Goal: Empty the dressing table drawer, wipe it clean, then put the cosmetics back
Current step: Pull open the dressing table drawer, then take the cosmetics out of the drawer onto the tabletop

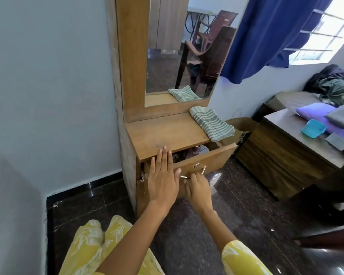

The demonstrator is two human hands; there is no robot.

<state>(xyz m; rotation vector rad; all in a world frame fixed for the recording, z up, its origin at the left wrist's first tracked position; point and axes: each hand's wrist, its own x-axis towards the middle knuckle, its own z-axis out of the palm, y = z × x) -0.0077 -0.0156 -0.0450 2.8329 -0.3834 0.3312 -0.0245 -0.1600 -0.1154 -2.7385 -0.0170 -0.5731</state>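
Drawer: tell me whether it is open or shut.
Partly open: the drawer front stands out from the table, items showing in the gap; right hand on its handle.

two hands (163, 179) (199, 190), one open drawer (207, 161), one striped cloth (212, 123), one mirror (183, 52), one blue curtain (266, 36).

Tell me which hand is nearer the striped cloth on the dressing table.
Left. The left hand lies flat at the tabletop's front edge, below the striped cloth; the right hand grips the drawer handle, lower.
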